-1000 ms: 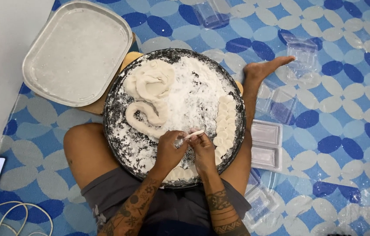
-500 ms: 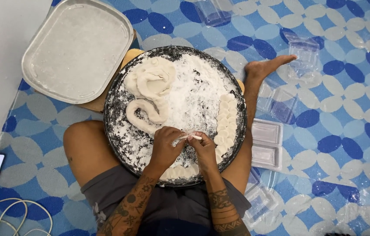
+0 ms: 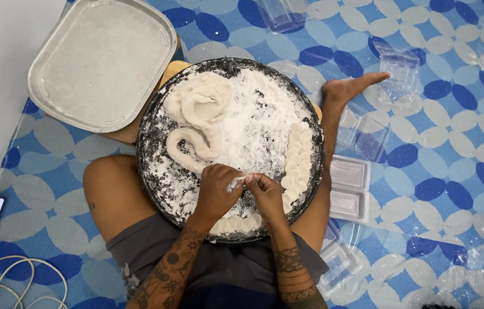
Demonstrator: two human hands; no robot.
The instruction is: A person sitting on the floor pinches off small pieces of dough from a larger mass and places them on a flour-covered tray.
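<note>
Both hands — left hand (image 3: pixel 214 189), right hand (image 3: pixel 266 191) — still pinching dough bit (image 3: pixel 237 181), barely shifted; shaping ongoing, cut discs (image 3: pixel 297 160) just right.

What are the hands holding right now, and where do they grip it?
A small piece of white dough, pinched at its ends between the left hand and right hand fingers.
</note>
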